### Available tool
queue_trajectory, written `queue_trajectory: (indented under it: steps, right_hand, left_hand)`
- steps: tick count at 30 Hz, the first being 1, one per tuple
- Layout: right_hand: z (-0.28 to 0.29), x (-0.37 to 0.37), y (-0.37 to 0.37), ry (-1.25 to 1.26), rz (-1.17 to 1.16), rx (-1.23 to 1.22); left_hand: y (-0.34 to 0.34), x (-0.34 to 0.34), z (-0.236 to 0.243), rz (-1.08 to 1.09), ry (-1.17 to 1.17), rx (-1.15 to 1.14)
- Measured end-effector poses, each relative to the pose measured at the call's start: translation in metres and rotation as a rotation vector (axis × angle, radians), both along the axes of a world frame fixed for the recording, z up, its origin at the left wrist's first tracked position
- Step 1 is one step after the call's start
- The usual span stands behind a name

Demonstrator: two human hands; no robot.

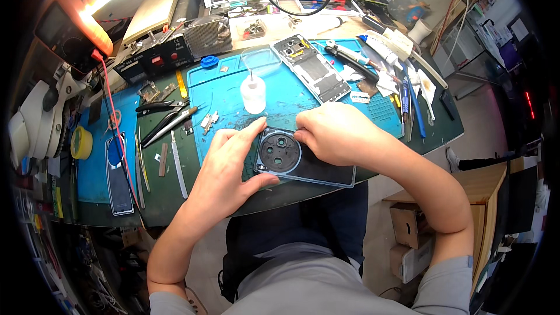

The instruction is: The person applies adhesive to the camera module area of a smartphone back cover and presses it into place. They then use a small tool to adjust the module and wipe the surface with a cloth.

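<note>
Phone back cover (309,166), dark with round camera ring, is clamped between left hand (224,169) and right hand (335,134).

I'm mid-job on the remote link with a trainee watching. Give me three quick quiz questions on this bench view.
1. True or false: both hands touch the phone back cover.
2. What stands just beyond the cover on the blue mat: A) small white bottle B) mug C) lamp?
3. Which side of the left hand do the tweezers lie on?

Key: 1 true: right hand rests at its top edge. 2 A, the bottle. 3 The person's left.
</note>
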State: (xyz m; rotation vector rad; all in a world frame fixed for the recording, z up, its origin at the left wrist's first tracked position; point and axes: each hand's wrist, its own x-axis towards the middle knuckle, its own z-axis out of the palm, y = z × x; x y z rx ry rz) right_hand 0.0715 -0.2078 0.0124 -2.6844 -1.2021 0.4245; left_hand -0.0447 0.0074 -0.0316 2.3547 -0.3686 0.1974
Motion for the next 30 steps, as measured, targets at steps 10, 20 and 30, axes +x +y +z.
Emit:
queue_trajectory:
  steps: [10, 20, 30]
  right_hand:
    - [0.009, 0.010, 0.006, 0.118, 0.003, 0.010]
    - [0.015, 0.010, 0.004, 0.214, -0.037, -0.008]
    - [0.006, 0.008, 0.000, 0.146, 0.024, 0.044]
  left_hand:
    - [-0.002, 0.001, 0.002, 0.028, 0.026, -0.019]
    - [-0.005, -0.001, 0.004, 0.055, 0.035, -0.029]
    - [-0.005, 0.002, 0.009, 0.040, 0.058, -0.038]
